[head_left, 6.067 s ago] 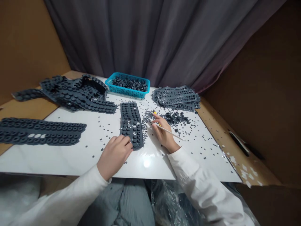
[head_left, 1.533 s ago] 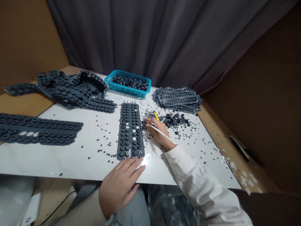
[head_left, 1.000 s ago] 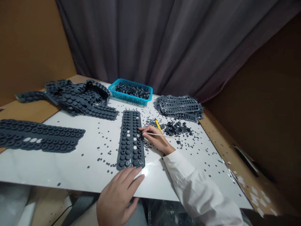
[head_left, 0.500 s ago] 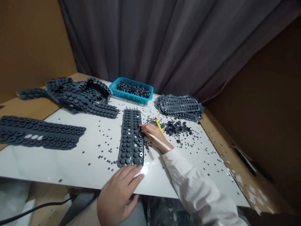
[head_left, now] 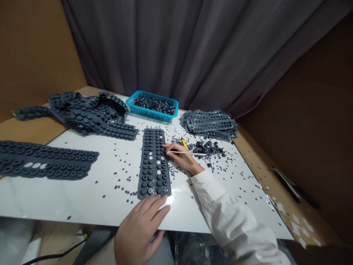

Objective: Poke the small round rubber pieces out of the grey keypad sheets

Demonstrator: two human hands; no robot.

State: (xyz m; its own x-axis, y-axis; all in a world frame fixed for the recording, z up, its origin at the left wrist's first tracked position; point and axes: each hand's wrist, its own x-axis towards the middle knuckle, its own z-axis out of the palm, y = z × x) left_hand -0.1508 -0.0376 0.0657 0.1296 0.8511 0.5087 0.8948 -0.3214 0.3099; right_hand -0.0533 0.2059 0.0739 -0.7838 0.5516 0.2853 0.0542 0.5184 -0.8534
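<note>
A dark grey rubber sheet [head_left: 154, 169] with rows of round raised buttons lies lengthwise in front of me on the white table. Several of its round spots are holes with white showing through. My left hand [head_left: 143, 226] rests its outstretched fingertips on the sheet's near edge. At the sheet's right edge, about halfway up, my right hand [head_left: 180, 156] pinches a thin white stick [head_left: 189, 152]. That stick lies almost level across the fingers; its working tip is too small to make out. Beyond this hand, a yellow tool [head_left: 184, 143], partly hidden, lies on the table.
A blue basket [head_left: 151, 117] of small dark pieces stands at the back. Punched sheets [head_left: 209, 123] are stacked behind right, near a heap of dark bits [head_left: 211, 148]. More button sheets [head_left: 91, 114] pile up back left; another sheet [head_left: 46, 158] lies left. Small dark discs are scattered about.
The white stick has swung from a slant to nearly level in my right hand. Another white hole shows in the sheet by the right fingers. My left hand stays at the near edge.
</note>
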